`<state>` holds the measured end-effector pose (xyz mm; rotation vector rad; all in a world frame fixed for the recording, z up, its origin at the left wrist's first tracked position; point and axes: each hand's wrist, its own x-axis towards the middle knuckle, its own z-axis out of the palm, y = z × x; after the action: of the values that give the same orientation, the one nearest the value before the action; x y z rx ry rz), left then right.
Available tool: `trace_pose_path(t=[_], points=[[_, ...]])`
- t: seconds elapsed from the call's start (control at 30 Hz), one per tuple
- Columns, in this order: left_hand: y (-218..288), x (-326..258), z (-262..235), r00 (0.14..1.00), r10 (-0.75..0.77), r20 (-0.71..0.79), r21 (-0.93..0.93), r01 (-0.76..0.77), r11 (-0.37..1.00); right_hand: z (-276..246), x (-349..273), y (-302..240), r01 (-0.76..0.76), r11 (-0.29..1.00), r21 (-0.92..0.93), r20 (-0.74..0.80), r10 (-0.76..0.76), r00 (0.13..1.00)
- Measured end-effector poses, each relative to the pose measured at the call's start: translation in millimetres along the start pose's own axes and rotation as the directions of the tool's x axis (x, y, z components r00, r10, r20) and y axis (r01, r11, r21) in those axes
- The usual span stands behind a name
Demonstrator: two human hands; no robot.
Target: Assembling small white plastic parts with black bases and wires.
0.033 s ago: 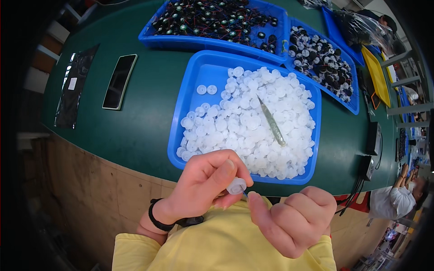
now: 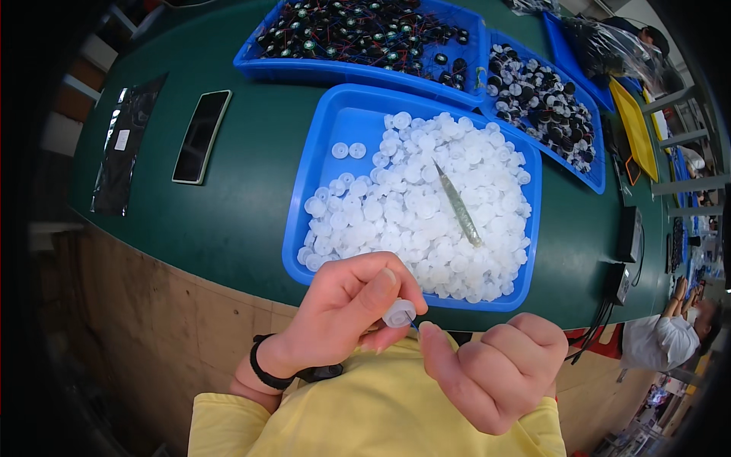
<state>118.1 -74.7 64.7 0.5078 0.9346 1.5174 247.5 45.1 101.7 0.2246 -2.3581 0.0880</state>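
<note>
Almost nothing separates this moment from the earlier frame: both hands, the piece between them and the trays look as they did, with no clear shift.

The left hand (image 2: 335, 312) pinches a translucent white plastic cap (image 2: 397, 314) between thumb and fingers, just in front of the near rim of a blue tray (image 2: 350, 122). A thin dark-blue wire (image 2: 413, 324) runs from the cap to the right hand (image 2: 499, 365), whose thumb tip and forefinger pinch its end; the other fingers are curled in.

Hard to make out: the wire is so fine that where it meets the cap cannot be told, and the right fingertips cover its far end. The left fingers hide part of the cap's rim. Loose white caps (image 2: 411, 206) overlap in the tray, and the kind of pointed greenish tool (image 2: 458, 206) lying on them is unclear. The upper frame edge cuts off a second blue tray (image 2: 358, 75) of dark wired parts on the green worktop (image 2: 236, 221).
</note>
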Motion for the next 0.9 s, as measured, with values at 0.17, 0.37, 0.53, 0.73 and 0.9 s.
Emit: trace_pose_path(t=[0.17,0.37,0.53,0.73,0.9], points=[[-2,1,-1,1.0,-0.012,0.0,-0.019,0.012,1.0,-2,-3,-2,-0.028,1.0,-0.011,0.059,0.029,0.998],[-2,0,0,1.0,0.01,-0.005,0.006,-0.01,1.0,-3,-2,-2,-0.04,0.999,0.022,0.121,0.037,0.992],[-1,0,2,0.997,0.056,-0.06,0.155,-0.046,0.987,5,1,2,0.014,1.0,-0.012,0.128,-0.012,0.992],[-8,2,-1,0.988,0.145,-0.053,-0.098,-0.15,0.984,14,-7,2,-0.155,0.987,-0.042,0.063,0.158,0.986],[0,3,2,0.998,0.051,-0.04,-0.203,-0.058,0.977,11,-7,3,-0.224,0.974,0.027,0.084,0.221,0.972]])
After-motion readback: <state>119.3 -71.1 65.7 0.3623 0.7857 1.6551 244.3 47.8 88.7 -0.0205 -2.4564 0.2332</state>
